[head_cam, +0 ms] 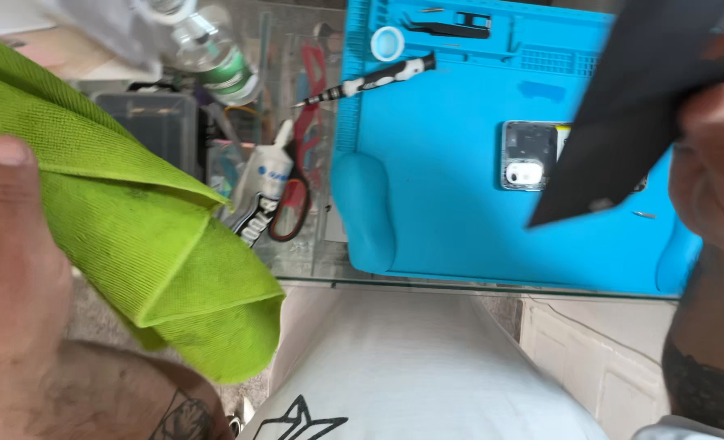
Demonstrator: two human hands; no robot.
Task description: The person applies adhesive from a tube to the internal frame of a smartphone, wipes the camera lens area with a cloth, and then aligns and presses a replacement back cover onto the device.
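Head view: left hand [11,269] is closed on a folded green cloth [142,236], thumb on top. Right hand [717,155] pinches a dark flat panel [623,106] above the opened phone [529,155] on the blue mat [443,195].

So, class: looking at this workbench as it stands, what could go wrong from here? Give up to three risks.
1. The right hand holds the dark flat panel in the air by one edge above the opened phone; a slip could drop it on the exposed parts.
2. A tiny screw lies loose on the blue mat and could get swept off.
3. The green cloth in the left hand may carry grit that scratches.
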